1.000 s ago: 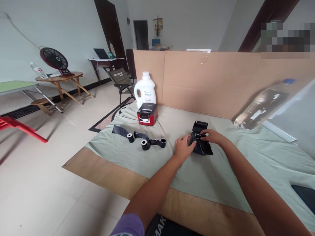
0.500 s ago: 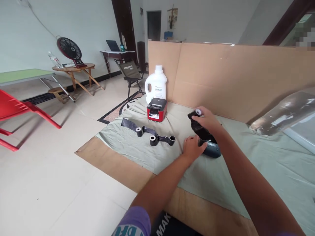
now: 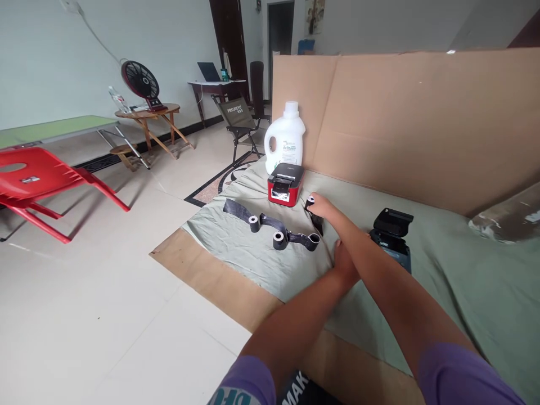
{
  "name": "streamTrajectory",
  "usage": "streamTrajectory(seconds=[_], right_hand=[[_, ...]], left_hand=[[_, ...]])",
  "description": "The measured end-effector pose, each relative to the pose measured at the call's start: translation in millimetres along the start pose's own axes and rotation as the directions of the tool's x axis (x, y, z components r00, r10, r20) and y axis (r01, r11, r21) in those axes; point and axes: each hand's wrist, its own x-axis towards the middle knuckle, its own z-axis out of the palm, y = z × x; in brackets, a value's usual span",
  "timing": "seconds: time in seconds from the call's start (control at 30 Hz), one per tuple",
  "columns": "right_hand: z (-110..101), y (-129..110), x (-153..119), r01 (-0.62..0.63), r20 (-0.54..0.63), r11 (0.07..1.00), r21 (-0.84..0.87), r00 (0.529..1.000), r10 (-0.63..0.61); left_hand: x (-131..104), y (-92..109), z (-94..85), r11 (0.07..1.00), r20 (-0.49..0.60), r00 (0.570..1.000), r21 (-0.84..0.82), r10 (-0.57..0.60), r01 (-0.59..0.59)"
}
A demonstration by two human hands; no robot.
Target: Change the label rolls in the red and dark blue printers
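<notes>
My right hand [image 3: 321, 206] grips a small black ribbon roll [image 3: 310, 201] with a white core, and dark ribbon hangs below it. Partly behind my right forearm, my left hand [image 3: 343, 261] is low over the cloth beside a dark printer [image 3: 392, 247] whose lid stands up; its fingers are mostly hidden. Left of my hands, an unrolled black ribbon [image 3: 237, 209] with two rolls on it, a left one [image 3: 253, 224] and a middle one [image 3: 279, 240], ends in an empty-looking loop [image 3: 313, 242]. Behind it sits a red and black printer [image 3: 286, 184].
A white jug [image 3: 284, 138] stands behind the red printer, against a cardboard wall [image 3: 405, 124]. Green cloth [image 3: 476, 281] covers the board [image 3: 211, 281]. A clear-wrapped bundle [image 3: 510, 216] lies at right. Further left are a red chair [image 3: 37, 174] and a fan [image 3: 143, 81].
My right hand has carried the roll left, away from the dark printer, toward the unrolled ribbon. My left hand has come off that printer, whose raised lid now shows. The view has shifted right.
</notes>
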Motion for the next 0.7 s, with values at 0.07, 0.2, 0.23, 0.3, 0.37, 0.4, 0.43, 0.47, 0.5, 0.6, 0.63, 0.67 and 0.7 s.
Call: streamTrajectory(seconds=[0.07, 0.2, 0.23, 0.3, 0.37, 0.4, 0.43, 0.47, 0.5, 0.6, 0.63, 0.67, 0.7], right_hand=[[-4.6, -5.0, -5.2, -0.035, 0.011, 0.999, -0.017, 0.999, 0.036], [-19.8, -33.8, -34.5, -0.07, -0.101, 0.995, -0.073, 0.993, 0.063], [-21.7, -44.4, -43.7, -0.027, -0.122, 0.997, -0.077, 0.992, 0.017], [-20.3, -67.7, -60.8, 0.126, -0.112, 0.99, -0.069, 0.985, -0.133], [-11.5, -91.6, -73.2, 0.264, -0.062, 0.963, -0.057, 0.962, -0.268], [-4.8, -103.1, -77.0, 0.31, -0.036, 0.949, -0.062, 0.949, -0.313], [2.8, -114.0, -79.3, 0.34, -0.016, 0.937, -0.076, 0.94, -0.342], [11.1, -124.0, -80.2, 0.356, -0.001, 0.93, -0.097, 0.934, -0.357], [19.5, -132.9, -80.0, 0.366, 0.006, 0.923, -0.122, 0.93, -0.368], [41.2, -152.2, -76.0, 0.374, -0.001, 0.906, -0.2, 0.924, -0.382], [45.9, -155.9, -74.5, 0.37, -0.007, 0.903, -0.218, 0.925, -0.381], [48.8, -158.2, -73.4, 0.367, -0.013, 0.901, -0.23, 0.925, -0.38], [49.7, -159.0, -72.7, 0.366, -0.016, 0.901, -0.232, 0.925, -0.38]], left_hand=[[1.8, -4.6, 3.8, 0.998, 0.009, 0.998, -0.026, 0.063, -0.062], [4.4, -8.1, 9.5, 0.987, 0.014, 0.994, -0.115, 0.112, -0.11], [4.5, -6.9, 9.2, 0.986, 0.021, 0.994, -0.132, 0.105, -0.102], [4.1, -2.1, 6.2, 0.993, 0.041, 0.998, -0.111, 0.048, -0.043], [3.1, 3.5, 1.5, 0.999, 0.05, 0.998, -0.028, -0.033, 0.034], [2.4, 5.8, -0.5, 0.998, 0.04, 0.998, 0.013, -0.054, 0.053], [1.7, 7.4, -2.0, 0.998, 0.026, 0.998, 0.043, -0.055, 0.054], [0.9, 8.3, -2.8, 0.998, 0.011, 0.999, 0.057, -0.041, 0.04], [0.2, 8.5, -2.9, 0.998, -0.003, 1.0, 0.059, -0.019, 0.019], [-1.1, 6.8, -1.2, 0.999, -0.014, 1.0, 0.041, 0.028, -0.027], [-1.2, 6.0, -0.5, 0.999, -0.009, 0.999, 0.038, 0.033, -0.033], [-1.3, 5.5, 0.0, 0.999, -0.005, 0.999, 0.037, 0.039, -0.039], [-1.2, 5.1, 0.2, 0.998, -0.004, 0.999, 0.036, 0.045, -0.045]])
